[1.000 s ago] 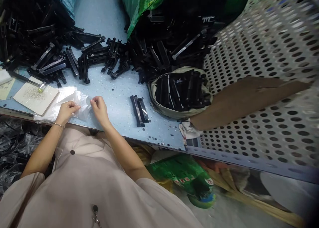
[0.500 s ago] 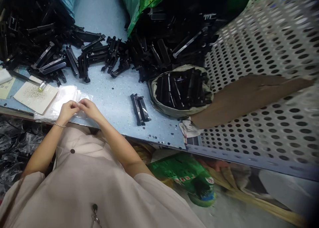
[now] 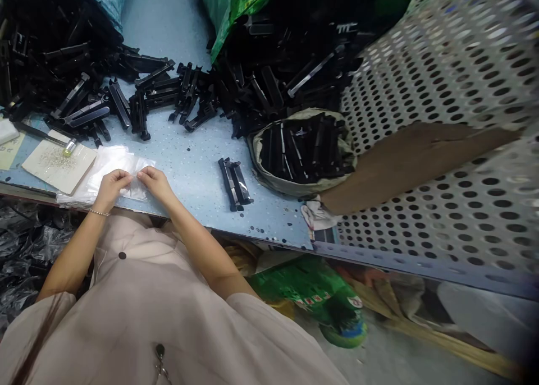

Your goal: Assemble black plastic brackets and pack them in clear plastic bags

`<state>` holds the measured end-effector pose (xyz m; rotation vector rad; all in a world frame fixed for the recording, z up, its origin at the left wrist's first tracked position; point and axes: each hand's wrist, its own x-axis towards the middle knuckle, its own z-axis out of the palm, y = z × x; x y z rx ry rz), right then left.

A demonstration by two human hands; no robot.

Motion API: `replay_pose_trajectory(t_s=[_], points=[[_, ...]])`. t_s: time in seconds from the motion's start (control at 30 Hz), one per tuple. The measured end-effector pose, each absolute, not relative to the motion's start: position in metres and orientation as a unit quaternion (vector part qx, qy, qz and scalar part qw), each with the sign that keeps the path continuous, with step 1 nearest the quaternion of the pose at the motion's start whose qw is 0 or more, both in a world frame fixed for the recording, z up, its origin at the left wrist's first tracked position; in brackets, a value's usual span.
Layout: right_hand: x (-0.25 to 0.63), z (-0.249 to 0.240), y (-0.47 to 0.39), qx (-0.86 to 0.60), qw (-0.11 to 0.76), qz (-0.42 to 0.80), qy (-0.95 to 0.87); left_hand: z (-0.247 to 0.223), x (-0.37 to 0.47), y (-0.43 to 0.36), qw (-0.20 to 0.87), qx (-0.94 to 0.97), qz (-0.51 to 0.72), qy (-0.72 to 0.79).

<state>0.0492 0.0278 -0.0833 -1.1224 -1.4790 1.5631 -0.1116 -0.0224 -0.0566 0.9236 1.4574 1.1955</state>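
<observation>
Between my two hands a small clear plastic bag (image 3: 137, 191) is stretched at the table's front edge. My left hand (image 3: 112, 186) pinches one side of it with thumb and forefinger. On the other side my right hand (image 3: 156, 184) pinches it as well. Under and behind the hands lies a pile of clear plastic bags (image 3: 107, 160). Left of the pile is a pale square board (image 3: 56, 172) with tiny grains scattered on it. A dark-handled tool with a shiny metal end (image 3: 69, 147) rests over the board. Two black plastic parts (image 3: 234, 184) lie side by side to the right.
Heaps of black parts (image 3: 122, 101) cover the table's far side, spilling from a green sack (image 3: 227, 9). A cloth bag (image 3: 290, 191) full of black parts stands at the right. Beyond it are brown cardboard (image 3: 400, 160) and a perforated metal panel (image 3: 455, 200).
My hands have moved a little apart, opening a gap between the fingertips where the clear bag now shows. The whole view has shifted slightly.
</observation>
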Motion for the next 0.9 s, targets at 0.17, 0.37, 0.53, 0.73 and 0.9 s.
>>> replay_pose_trajectory(t_s=[0.17, 0.37, 0.53, 0.73, 0.9], points=[[0.048, -0.085, 0.026, -0.444, 0.335, 0.597, -0.578, -0.055, -0.117, -0.024, 0.523, 0.353, 0.513, 0.582], [0.065, -0.077, 0.019, -0.506, 0.33, 0.479, -0.637, -0.061, -0.117, -0.026, 0.491, 0.337, 0.572, 0.564], [0.194, -0.071, 0.018, -0.623, 0.4, 0.215, -0.637, -0.068, -0.117, -0.035, 0.313, 0.535, 0.501, 0.605], [0.306, -0.078, 0.0, -0.684, 0.334, 0.287, -0.582, -0.064, -0.109, -0.033, 0.239, 0.597, 0.445, 0.624], [0.21, -0.07, -0.026, -0.518, 0.337, 0.644, -0.451, -0.062, -0.107, -0.024, 0.307, 0.604, 0.426, 0.599]])
